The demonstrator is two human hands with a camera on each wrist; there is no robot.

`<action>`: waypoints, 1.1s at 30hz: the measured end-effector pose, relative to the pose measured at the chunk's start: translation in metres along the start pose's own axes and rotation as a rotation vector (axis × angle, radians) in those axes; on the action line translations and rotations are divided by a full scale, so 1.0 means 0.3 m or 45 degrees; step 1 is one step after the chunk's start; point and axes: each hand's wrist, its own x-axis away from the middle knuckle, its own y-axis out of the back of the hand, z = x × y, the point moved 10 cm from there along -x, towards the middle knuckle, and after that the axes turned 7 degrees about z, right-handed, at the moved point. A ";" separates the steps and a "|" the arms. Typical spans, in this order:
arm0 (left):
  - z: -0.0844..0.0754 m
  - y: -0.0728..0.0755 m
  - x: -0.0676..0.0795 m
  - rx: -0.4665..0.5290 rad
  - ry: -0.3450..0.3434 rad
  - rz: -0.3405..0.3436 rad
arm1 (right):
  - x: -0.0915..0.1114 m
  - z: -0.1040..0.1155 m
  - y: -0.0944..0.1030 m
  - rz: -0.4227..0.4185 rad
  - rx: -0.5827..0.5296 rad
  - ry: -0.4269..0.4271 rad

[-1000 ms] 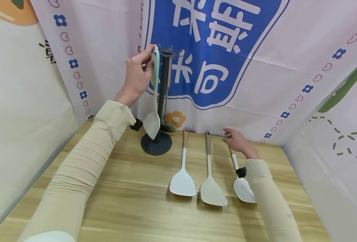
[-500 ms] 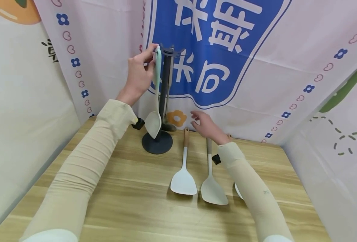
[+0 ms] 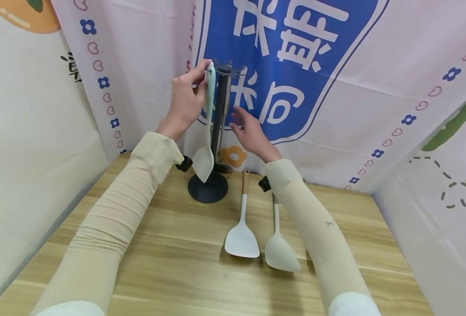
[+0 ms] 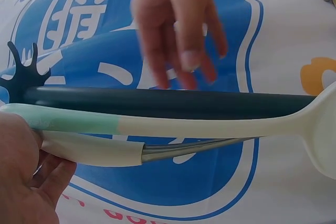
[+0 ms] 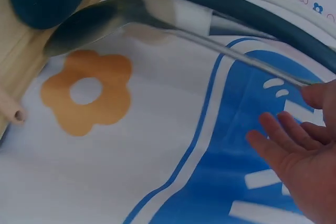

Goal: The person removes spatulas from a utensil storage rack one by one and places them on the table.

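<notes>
My left hand [image 3: 186, 100] pinches the top of a mint-handled spatula [image 3: 203, 161], right at the hooks of a black utensil stand [image 3: 207, 188]. The spatula hangs down with its pale blade above the stand's base. Beside it in the left wrist view is a white handle [image 4: 100, 150] with a metal shaft. My right hand [image 3: 253, 137] is raised at the stand's right side, fingers spread and relaxed. Close to its thumb in the right wrist view runs the thin shaft of a dark-bowled metal spoon [image 5: 100, 27] hanging on the stand.
On the wooden table [image 3: 169, 263] lie a white spatula [image 3: 241, 240] with a wooden handle and a beige spatula [image 3: 281, 253]. My right forearm covers most of a third utensil. Behind the stand hangs a printed curtain [image 3: 335, 118].
My right hand has moved left and up from above the rightmost utensil to the stand's right side. The left hand keeps its hold on the spatula's top.
</notes>
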 end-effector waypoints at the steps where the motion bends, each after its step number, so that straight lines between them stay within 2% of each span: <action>1: 0.000 0.000 0.001 -0.002 -0.001 0.001 | -0.011 0.017 -0.001 -0.008 -0.018 0.027; 6: -0.004 -0.003 0.004 0.005 -0.011 0.017 | -0.043 0.079 -0.002 -0.072 -0.076 0.139; 14: -0.001 0.004 0.005 0.020 -0.012 0.008 | -0.063 0.108 -0.011 -0.168 -0.138 0.198; 22: 0.002 0.012 0.004 0.011 -0.019 -0.001 | -0.067 0.126 -0.024 -0.194 -0.145 0.214; 27: 0.003 0.013 0.006 0.014 -0.015 0.001 | -0.063 0.130 -0.010 -0.221 -0.130 0.233; 33: 0.005 0.011 0.006 0.007 -0.010 0.002 | -0.069 0.121 0.014 -0.240 -0.138 0.199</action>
